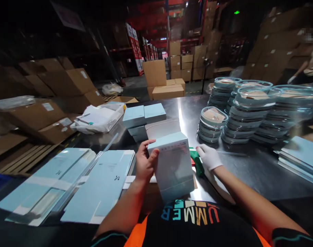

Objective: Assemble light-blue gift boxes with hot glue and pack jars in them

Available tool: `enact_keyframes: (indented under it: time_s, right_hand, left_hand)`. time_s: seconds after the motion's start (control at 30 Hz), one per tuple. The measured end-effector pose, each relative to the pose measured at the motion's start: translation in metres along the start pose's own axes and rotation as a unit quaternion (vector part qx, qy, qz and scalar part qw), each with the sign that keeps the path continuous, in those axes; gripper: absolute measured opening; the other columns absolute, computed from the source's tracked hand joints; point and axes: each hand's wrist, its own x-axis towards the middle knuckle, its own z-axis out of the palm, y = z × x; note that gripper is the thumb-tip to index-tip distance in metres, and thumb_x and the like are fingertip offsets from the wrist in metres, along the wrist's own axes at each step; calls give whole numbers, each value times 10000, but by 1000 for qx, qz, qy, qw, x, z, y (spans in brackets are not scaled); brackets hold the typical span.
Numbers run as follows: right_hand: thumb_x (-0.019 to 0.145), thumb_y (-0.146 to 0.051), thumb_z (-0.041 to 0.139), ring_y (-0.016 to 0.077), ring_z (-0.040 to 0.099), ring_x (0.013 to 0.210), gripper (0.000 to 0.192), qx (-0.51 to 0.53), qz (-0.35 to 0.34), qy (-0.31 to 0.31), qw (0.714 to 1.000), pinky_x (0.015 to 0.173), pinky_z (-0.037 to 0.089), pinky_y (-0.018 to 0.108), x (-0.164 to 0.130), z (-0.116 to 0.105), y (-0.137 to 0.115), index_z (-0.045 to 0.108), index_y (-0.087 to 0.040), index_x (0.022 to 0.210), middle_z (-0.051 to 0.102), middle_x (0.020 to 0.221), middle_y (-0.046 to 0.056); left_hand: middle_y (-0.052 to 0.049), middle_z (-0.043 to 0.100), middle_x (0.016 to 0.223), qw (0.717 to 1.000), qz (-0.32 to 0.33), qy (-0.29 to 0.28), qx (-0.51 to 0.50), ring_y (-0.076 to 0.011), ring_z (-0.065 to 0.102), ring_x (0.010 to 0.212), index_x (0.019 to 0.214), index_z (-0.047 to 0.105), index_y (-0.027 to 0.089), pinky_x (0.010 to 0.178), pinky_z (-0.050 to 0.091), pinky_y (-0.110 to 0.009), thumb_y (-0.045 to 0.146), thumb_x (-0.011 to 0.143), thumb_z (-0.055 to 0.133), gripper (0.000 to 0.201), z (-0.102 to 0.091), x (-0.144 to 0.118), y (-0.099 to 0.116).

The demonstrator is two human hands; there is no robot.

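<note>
— While your left hand (pixel 144 164) grips the box (pixel 173 164), where does that box sit?

— It stands tilted against your chest at the near edge of the worktop (pixel 249 168), pale blue, with your thumb over its top left corner and your fingers curled round its left side.

— And your right hand (pixel 209 156)?

— Gloved in white, it lies on the worktop just right of the box, fingers bent down onto a green tool (pixel 197 164). You can see it touching the tool, but whether it has closed around it I cannot tell; the box hides part of the tool.

— What lies beyond the box?

— More boxes (pixel 143 116) of the same blue, stacked in a small cluster just behind it. To your left, flat blue cartons (pixel 99 185) lie spread out, with a clear strip (pixel 86 173) across them. Further left sits a white bag (pixel 97 120).

— And to the right?

— Stacks of clear lids (pixel 249 109) fill the far right of the worktop, well apart from your hands. Near the right edge lies a pile of blue sheets (pixel 300 154). Another person's arm (pixel 297 72) shows at the far right, behind the lids.
</note>
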Motion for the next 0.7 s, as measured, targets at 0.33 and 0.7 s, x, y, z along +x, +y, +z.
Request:
enact_keyframes:
  time_s: [0.33, 0.7]
  right_hand:
    - [774, -484, 943, 310, 733, 1227, 692, 156, -180, -157, 958, 1116, 585, 489, -11, 9, -59, 682, -179, 1338, 774, 1308, 126]
    - [1034, -311, 825, 275, 734, 1391, 214, -123, -511, -129, 841, 1195, 572, 425, -28, 28, -50, 827, -204, 1219, 708, 1570, 200]
  left_hand:
    - [-102, 749, 1309, 985, 155, -22, 78, -281, 763, 1190, 1101, 715, 230, 962, 623, -360, 701, 749, 976, 642, 8, -8, -16]
    - [-47, 863, 1094, 906, 258, -229, 244, -416, 803, 1176, 917, 902, 346, 1157, 632, -650, 432, 689, 1021, 271, -47, 29, 29]
